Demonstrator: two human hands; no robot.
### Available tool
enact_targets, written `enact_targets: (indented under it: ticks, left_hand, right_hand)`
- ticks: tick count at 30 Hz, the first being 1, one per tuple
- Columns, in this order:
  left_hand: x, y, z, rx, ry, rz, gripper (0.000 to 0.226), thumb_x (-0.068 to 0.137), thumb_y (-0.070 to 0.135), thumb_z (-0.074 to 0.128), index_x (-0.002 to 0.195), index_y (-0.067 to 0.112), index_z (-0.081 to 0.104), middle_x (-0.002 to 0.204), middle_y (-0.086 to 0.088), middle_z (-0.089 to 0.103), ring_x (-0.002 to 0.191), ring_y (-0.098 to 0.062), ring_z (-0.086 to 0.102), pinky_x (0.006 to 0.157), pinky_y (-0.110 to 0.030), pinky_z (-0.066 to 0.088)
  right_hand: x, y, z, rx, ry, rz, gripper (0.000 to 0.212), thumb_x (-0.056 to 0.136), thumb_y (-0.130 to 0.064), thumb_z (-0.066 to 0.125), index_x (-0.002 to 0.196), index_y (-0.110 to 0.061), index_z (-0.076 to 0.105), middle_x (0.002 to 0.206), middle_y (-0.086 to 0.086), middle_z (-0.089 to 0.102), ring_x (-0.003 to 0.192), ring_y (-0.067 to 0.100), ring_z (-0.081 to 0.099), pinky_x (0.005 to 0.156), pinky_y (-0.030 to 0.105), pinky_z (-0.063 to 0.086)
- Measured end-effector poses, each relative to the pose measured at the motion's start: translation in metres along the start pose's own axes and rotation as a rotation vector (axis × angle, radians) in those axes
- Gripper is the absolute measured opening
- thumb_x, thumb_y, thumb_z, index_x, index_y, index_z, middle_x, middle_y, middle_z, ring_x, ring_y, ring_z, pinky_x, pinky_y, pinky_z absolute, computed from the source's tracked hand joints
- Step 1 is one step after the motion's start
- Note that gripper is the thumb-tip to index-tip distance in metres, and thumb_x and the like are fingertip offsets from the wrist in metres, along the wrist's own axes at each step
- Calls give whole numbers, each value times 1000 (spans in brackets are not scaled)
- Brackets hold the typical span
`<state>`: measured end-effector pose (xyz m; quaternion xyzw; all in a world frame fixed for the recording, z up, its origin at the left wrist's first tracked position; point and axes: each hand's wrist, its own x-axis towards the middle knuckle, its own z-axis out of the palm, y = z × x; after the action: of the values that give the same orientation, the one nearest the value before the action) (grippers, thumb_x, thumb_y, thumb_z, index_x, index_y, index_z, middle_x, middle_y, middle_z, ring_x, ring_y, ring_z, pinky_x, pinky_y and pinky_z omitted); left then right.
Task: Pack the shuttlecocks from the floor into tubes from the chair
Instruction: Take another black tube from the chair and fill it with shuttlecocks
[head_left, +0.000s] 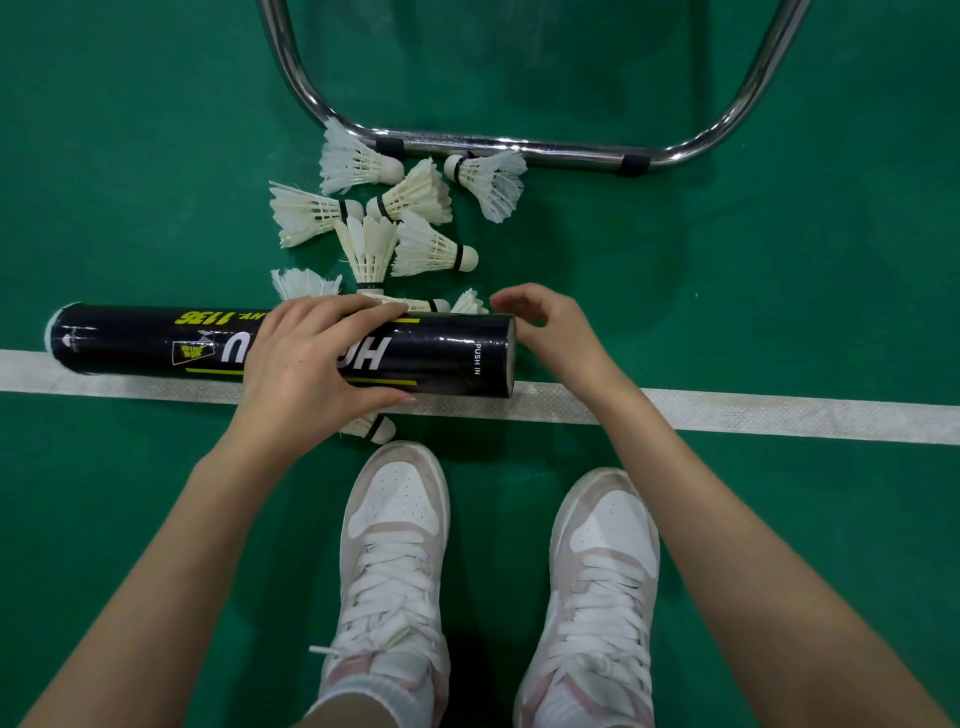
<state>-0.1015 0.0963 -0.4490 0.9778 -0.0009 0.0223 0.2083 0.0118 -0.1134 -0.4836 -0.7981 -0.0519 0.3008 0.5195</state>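
tube (441, 358) across line (779, 413) | shuttlecocks (415, 200) behind | shoes (395, 545) before

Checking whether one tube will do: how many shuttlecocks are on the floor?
10 shuttlecocks: six clustered before the chair frame, three peeking from behind the tube, one near the left shoe. The tube may hide others.

A: From my screen, the floor (156, 156) is deep green, crossed in the lower middle by a white line (727, 413) with a fine pebbled texture.

B: And the tube (447, 358)?

A: Black and glossy, with white lettering plus yellow stripes and numbers (the print reads upside down to me).

B: The shuttlecocks (395, 218)?

A: White to cream feathers, black bands above white cork tips. At the top of the frame, the chair frame (498, 145) is shiny chrome with black pads. The shoes (395, 545) are white with pale pink-beige panels.
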Motion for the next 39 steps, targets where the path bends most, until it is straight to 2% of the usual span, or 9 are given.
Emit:
enact_targets:
  ticks: [3, 8, 13, 15, 17, 21, 29, 35, 39]
  left_hand:
    - [-2, -3, -1, -1, -7, -13, 74, 63, 67, 56, 123, 24, 59, 118, -1, 61, 107, -24, 53, 98, -43, 35]
    - [-2, -7, -3, 2, -15, -34, 77, 62, 69, 55, 123, 24, 59, 119, -1, 61, 108, -24, 52, 99, -43, 33]
    - [-4, -7, -3, 10, -27, -29, 77, 62, 70, 54, 124, 24, 58, 119, 0, 60, 109, -24, 52, 99, -43, 33]
    - [-4, -7, -4, 11, -33, -27, 78, 62, 70, 53, 124, 24, 58, 119, 0, 60, 109, -24, 52, 99, -42, 33]
    - [-5, -8, -5, 13, -35, -27, 77, 63, 70, 53, 124, 24, 58, 119, 0, 60, 109, -23, 52, 99, -42, 33]
    - [-6, -8, -5, 11, -27, -28, 76, 63, 70, 53, 124, 25, 58, 119, 1, 60, 109, -22, 51, 99, -41, 33]
    - [-7, -7, -6, 8, -27, -30, 77, 63, 70, 53, 124, 24, 58, 119, 0, 60, 110, -22, 51, 100, -40, 32]
    - [-5, -3, -6, 16, -24, -45, 77, 62, 70, 53, 124, 23, 59, 119, -2, 61, 109, -26, 53, 99, -42, 32]
    - [-2, 3, -4, 19, -31, -48, 76, 63, 69, 53, 126, 26, 56, 119, -1, 60, 109, -25, 53, 99, -41, 32]
  right_hand:
    - [1, 0, 6, -64, -42, 29, 27, 86, 3, 55, 110, -7, 64, 103, 0, 63, 93, 8, 54, 70, -3, 39]
    - [0, 3, 11, -57, -47, 39, 21, 92, -5, 51, 106, -10, 66, 102, 2, 67, 91, 8, 56, 71, 2, 41]
    - [-1, 5, 12, 28, -36, 58, 31, 95, -28, 49, 93, -3, 68, 98, 19, 68, 96, 31, 61, 91, 40, 46]
    - [1, 1, 14, 46, -49, 69, 33, 93, -31, 54, 87, -2, 68, 92, 18, 68, 84, 22, 61, 86, 35, 47]
    - [3, -4, 14, 84, -65, 91, 21, 90, -24, 59, 80, -8, 69, 79, 5, 68, 77, 10, 57, 78, 25, 46]
    - [5, -8, 14, 103, -73, 91, 11, 88, -11, 62, 87, -3, 69, 74, -3, 63, 69, 5, 54, 62, 9, 44]
    - [-5, -10, 1, 68, 26, -16, 10, 89, -14, 60, 83, -11, 68, 72, -8, 63, 63, -7, 53, 65, 6, 41]
    - [-37, -11, -25, 160, 236, -44, 9, 91, -9, 57, 87, -10, 65, 76, -6, 63, 64, -8, 54, 66, 7, 42]
    - [-73, -10, -40, 216, 378, -53, 16, 91, -6, 56, 84, -19, 62, 75, -5, 63, 66, -4, 56, 67, 9, 44]
